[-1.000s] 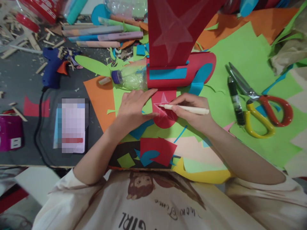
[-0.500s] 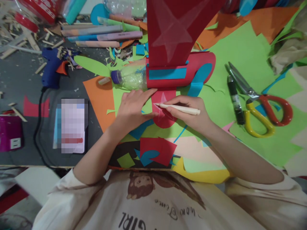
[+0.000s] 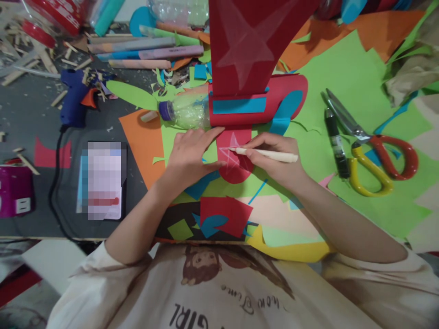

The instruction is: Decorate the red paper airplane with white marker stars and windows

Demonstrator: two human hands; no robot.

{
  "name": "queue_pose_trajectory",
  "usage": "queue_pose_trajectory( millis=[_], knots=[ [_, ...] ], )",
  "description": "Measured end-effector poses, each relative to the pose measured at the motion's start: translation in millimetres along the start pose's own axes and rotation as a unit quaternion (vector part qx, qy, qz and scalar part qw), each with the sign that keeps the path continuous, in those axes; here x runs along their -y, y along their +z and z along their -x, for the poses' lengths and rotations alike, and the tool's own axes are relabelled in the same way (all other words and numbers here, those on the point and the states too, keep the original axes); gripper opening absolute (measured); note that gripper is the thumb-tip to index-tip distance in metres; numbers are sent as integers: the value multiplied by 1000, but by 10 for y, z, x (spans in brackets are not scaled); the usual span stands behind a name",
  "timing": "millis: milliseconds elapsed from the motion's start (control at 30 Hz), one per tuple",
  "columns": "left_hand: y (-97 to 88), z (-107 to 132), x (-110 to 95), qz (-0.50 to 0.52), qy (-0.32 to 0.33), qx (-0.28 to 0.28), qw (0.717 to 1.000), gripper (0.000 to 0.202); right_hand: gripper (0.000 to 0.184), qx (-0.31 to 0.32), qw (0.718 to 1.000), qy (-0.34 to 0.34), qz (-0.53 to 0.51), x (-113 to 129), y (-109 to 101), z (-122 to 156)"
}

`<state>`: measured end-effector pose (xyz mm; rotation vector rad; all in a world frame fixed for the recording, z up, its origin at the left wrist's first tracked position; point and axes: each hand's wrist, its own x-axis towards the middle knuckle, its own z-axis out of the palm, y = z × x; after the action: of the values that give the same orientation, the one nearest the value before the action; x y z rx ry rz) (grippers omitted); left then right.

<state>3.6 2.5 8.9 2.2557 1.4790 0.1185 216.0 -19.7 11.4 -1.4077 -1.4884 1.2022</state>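
"Your right hand [image 3: 279, 171] has slid a little to the right since a moment ago, with the slim white plastic pen [image 3: 272, 155] in it. Your left hand [image 3: 190, 153] has stayed put."

"How are your fingers?"

"Your right fingertips pinch the pen not far behind its tip. On your left hand, the thumb and pointing finger are spread wide, like an open beak."

"Where's the paper you're drawing on?"

"That flat red paper flap with a round end [image 3: 236, 160] lies between your hands. Your left thumb tip is at its left edge, and your left pointing finger is by its top corner. The pen tip is at the pale star on it. I can't tell how hard you press."

"How will it act?"

"I think it's light and bendy. It could crease if you push hard, or slip if you let go. Best hold it flat by its left edge, with soft fingers, away from the pale lines. The pen looks light and stiff but smooth, so pinch it close to the tip."

"Anything to watch?"

"Just past your left fingers is a clear plastic bottle [image 3: 188, 109] with a red paper tube [image 3: 254, 119] around it. It's round, so a bump might roll it and tug the flap. I can't see how they join."
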Motion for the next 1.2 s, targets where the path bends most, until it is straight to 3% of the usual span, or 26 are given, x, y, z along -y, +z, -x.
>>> queue_pose_trajectory(
  millis=[300, 667, 1033, 1200],
  knots=[
    [-4, 2, 3, -2, 2, 5, 1000, 66, 13, 42, 999, -14, -8, 3, 35, 2],
    [-7, 2, -6, 0, 0, 1, 1000, 66, 17, -1, 1000, -4, 5, -14, 23, 8],
    [26, 5, 33, 1, 12, -18, 1000, 65, 20, 39, 999, -8, 6, 6, 40, 6],
    [21, 8, 20, 0, 7, -11, 1000, 64, 15, 15, 1000, -13, -10, -7, 23, 7]
  ],
)
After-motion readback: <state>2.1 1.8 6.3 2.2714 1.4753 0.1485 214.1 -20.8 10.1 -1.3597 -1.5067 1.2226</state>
